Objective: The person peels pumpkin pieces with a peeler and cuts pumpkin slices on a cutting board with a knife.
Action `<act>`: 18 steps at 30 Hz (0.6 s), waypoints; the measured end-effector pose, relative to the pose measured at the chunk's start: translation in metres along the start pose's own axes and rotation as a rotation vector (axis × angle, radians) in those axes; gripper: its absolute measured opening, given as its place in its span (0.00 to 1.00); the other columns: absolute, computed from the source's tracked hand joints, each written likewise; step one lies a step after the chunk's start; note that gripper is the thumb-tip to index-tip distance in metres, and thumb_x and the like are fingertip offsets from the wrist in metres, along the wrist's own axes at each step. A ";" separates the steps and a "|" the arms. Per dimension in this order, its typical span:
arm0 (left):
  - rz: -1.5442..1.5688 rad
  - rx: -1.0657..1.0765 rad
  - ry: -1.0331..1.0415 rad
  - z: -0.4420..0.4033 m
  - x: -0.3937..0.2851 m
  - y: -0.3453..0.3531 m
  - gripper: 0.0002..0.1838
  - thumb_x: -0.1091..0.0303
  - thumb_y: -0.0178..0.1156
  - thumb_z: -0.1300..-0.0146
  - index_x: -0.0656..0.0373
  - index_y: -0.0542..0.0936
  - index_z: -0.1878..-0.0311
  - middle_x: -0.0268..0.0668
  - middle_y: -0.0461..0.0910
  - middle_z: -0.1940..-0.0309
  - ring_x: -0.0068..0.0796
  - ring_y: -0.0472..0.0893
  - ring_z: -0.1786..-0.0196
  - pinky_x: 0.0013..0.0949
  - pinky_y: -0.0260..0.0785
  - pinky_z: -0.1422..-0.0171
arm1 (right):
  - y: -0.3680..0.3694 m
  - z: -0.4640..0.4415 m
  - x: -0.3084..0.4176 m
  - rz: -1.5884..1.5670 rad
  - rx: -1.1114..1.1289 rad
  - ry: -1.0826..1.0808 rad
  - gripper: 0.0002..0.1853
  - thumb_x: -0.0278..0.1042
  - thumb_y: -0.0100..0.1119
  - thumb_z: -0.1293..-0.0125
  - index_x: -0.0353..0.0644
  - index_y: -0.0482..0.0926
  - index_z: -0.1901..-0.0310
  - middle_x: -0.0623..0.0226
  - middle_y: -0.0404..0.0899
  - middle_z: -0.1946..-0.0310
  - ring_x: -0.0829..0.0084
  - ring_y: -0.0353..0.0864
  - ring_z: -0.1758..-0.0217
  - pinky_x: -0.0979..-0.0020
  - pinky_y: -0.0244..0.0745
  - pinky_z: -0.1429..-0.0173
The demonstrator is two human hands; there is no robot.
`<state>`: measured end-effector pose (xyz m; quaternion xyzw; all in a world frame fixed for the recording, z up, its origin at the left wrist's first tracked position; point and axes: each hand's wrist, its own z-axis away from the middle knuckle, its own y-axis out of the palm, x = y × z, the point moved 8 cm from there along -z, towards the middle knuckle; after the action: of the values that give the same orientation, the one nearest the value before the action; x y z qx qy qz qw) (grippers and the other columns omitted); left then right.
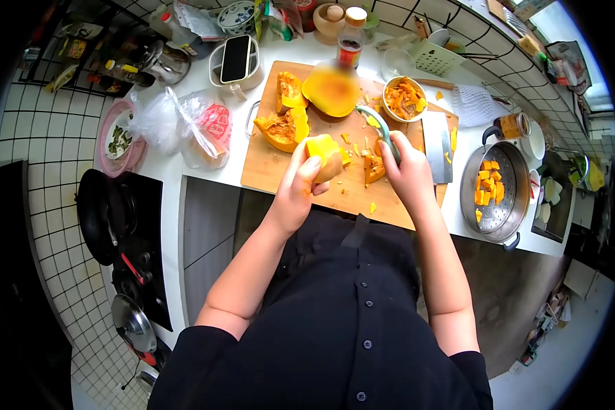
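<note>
Black buttoned short-sleeved shirt (pixel 335 321) fills the bottom centre of the frame. At the left edge of the worktop sits a round black frying pan (pixel 97 215). Near the centre, the left hand (pixel 295 186) grasps a partly peeled orange-yellow pumpkin chunk (pixel 323 152), above a rectangular wooden cutting board (pixel 398 205); just right, the right hand (pixel 410 165) grips a pale green curved-handled peeler (pixel 384 128). Farther right lie a broad steel cleaver (pixel 436 147) and, at centre right, a round perforated metal steamer (pixel 509 215) holding orange pumpkin cubes (pixel 488 184).
</note>
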<state>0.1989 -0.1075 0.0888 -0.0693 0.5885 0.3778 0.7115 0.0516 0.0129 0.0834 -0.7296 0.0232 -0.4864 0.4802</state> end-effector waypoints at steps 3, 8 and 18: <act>-0.020 0.005 -0.015 -0.002 0.001 -0.006 0.20 0.54 0.46 0.33 0.54 0.65 0.42 0.32 0.73 0.59 0.16 0.67 0.69 0.21 0.59 0.69 | 0.009 0.006 0.007 0.260 -0.081 -0.176 0.10 0.38 0.59 0.38 0.48 0.77 0.56 0.61 0.76 0.77 0.59 0.79 0.72 0.62 0.74 0.68; 0.097 0.125 -0.079 -0.007 0.010 -0.007 0.18 0.59 0.50 0.33 0.55 0.66 0.43 0.32 0.73 0.60 0.17 0.69 0.69 0.19 0.62 0.69 | 0.010 0.008 0.002 0.442 -0.098 -0.113 0.15 0.35 0.60 0.40 0.54 0.79 0.50 0.65 0.74 0.74 0.62 0.78 0.68 0.64 0.74 0.65; -0.036 0.128 0.067 -0.003 0.005 0.001 0.18 0.80 0.58 0.39 0.61 0.67 0.47 0.36 0.72 0.55 0.23 0.75 0.49 0.25 0.70 0.51 | 0.040 0.023 0.012 -1.034 0.331 0.516 0.15 0.46 0.59 0.34 0.41 0.75 0.57 0.78 0.70 0.78 0.88 0.64 0.78 0.84 0.59 0.75</act>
<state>0.1959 -0.1065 0.0837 -0.0469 0.6336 0.3239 0.7010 0.0921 0.0011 0.0615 -0.4203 -0.2950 -0.8153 0.2676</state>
